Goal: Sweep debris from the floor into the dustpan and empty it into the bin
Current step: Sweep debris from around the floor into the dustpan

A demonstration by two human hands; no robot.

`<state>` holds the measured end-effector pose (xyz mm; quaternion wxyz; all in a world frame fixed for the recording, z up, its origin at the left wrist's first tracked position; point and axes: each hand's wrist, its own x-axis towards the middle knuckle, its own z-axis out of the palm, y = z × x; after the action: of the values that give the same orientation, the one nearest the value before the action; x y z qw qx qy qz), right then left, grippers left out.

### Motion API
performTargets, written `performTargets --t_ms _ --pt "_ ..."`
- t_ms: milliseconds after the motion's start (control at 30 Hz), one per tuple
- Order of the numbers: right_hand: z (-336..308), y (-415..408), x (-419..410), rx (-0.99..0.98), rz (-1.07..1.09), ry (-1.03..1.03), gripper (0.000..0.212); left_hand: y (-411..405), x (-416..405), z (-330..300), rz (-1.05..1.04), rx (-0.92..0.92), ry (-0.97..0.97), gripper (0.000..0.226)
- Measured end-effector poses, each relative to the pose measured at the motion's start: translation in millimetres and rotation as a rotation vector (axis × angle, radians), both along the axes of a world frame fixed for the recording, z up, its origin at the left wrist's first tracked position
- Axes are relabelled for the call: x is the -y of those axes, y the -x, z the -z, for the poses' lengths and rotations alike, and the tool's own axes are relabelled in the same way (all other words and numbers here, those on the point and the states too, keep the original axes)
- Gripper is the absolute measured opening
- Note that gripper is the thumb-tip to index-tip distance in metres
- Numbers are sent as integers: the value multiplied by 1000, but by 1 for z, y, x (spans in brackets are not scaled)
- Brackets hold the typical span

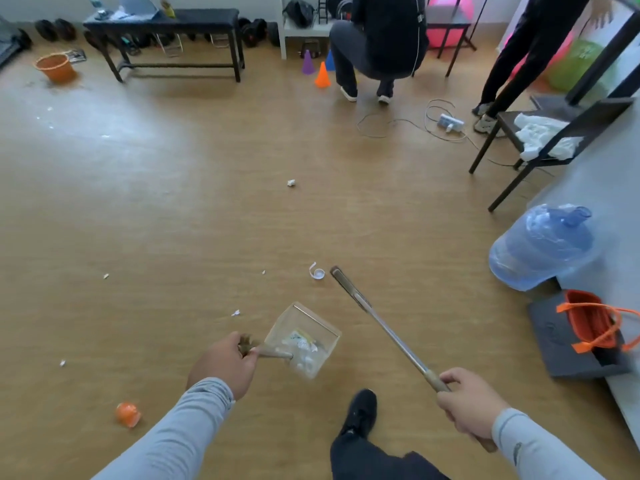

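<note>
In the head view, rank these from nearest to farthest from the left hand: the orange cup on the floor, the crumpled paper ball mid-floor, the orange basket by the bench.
From the left hand:
1. Orange cup, on the floor to its lower left.
2. Crumpled paper ball, mid-floor ahead.
3. Orange basket, far left by the bench.

Clear plastic dustpan (304, 336), shiny metal broom handle (391, 332), matt wood-look floor (207, 209).

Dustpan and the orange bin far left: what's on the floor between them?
Head view: between the dustpan and orange bin, only scattered white paper scraps on bare wood floor.
</note>
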<state>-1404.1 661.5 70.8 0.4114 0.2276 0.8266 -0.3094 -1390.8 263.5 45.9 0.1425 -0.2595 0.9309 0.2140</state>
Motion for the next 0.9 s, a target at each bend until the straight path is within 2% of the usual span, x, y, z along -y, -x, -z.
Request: performTargets --t_ms 167,333,500,600,767,900 --pt "2 76 10 58 16 -5 33 54 1 9 -25 20 5 27" --pt "12 139 40 38 50 6 33 111 18 35 -48 68 -14 26" --pt "34 196 94 41 73 -17 50 183 43 71 -39 92 -48 25" --pt "48 237 129 39 64 -51 51 221 58 93 -17 120 -56 26" --pt "87 293 186 84 -55 -143 41 279 65 117 -20 101 -101 16" --pt "87 295 212 214 -182 -206 43 303 50 114 25 133 -120 9"
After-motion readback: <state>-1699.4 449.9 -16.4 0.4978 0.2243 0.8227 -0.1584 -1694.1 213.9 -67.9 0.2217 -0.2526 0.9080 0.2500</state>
